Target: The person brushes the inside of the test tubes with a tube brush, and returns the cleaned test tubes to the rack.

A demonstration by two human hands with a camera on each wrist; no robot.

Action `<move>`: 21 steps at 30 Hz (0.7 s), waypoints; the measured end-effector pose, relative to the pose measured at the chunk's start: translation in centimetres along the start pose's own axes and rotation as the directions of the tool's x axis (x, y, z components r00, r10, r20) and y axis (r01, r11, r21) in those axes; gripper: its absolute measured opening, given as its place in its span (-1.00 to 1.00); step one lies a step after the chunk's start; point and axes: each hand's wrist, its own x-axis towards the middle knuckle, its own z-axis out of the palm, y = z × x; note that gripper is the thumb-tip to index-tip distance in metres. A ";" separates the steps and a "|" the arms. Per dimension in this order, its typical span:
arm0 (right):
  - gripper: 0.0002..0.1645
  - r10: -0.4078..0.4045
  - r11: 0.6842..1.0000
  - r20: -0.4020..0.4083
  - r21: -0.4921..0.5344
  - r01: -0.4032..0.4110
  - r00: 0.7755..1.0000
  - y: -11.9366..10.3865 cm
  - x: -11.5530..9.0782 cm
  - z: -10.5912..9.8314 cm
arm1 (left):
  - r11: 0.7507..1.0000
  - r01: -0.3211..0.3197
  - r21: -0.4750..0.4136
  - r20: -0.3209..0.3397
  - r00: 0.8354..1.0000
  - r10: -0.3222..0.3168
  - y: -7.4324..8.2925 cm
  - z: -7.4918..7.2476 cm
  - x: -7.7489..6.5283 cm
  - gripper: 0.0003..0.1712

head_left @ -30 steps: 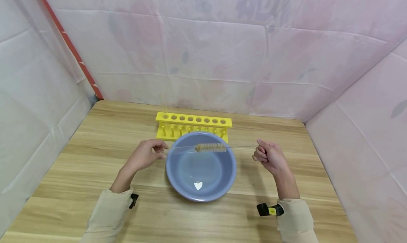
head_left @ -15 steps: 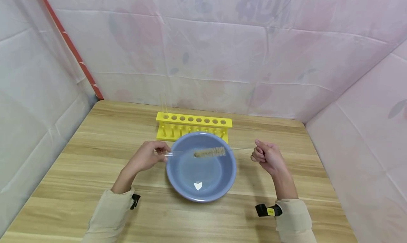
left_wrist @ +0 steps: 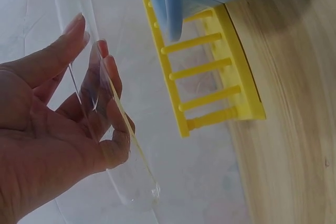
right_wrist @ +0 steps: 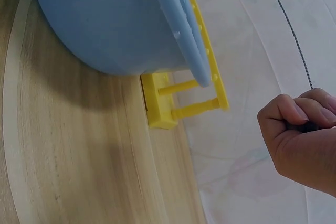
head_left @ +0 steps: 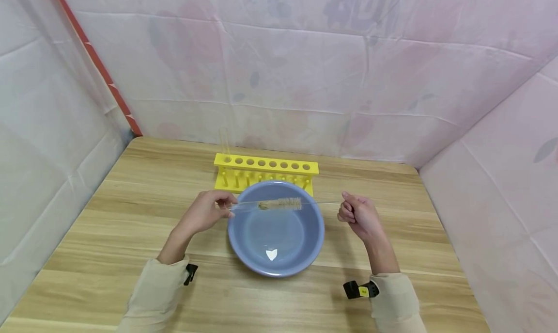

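My left hand (head_left: 211, 211) holds a clear glass test tube (left_wrist: 118, 182) between thumb and fingers, lying nearly level with its mouth to the right. A test tube brush (head_left: 281, 204) with tan bristles reaches toward it, and its bristle tip sits inside the tube's mouth end. The fist of my right hand (head_left: 361, 216) grips the brush by its twisted wire handle (right_wrist: 294, 38). Both the tube and the bristles hang over a blue basin (head_left: 275, 270) containing water.
Behind the basin stands a yellow test tube rack (head_left: 267, 163), its front partly hidden by the basin. Another clear test tube (head_left: 224, 141) stands upright in the leftmost hole. Draped pale sheets (head_left: 296, 71) enclose the wooden table (head_left: 152, 178) at the back and sides.
My right hand has moved left, carrying the brush toward the tube. The left hand has shifted slightly right, and the tube's tilt has varied a little. The rack and basin stay put.
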 end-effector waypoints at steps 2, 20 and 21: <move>-0.45 0.004 1.000 -0.009 -0.006 -0.004 1.000 0.1 0.1 0.4 | 1.000 0.000 0.011 -0.006 1.000 0.000 0.2 0.1 0.1 -0.82; -0.46 0.015 0.994 -0.082 -0.105 -0.024 0.997 1.4 0.7 4.4 | 0.998 0.003 0.058 0.023 1.000 -0.004 2.4 1.8 1.1 -0.78; -0.47 0.018 0.993 -0.077 -0.117 -0.027 0.997 1.6 0.7 4.7 | 0.998 0.001 0.062 0.029 1.000 -0.003 2.6 2.0 1.2 -0.78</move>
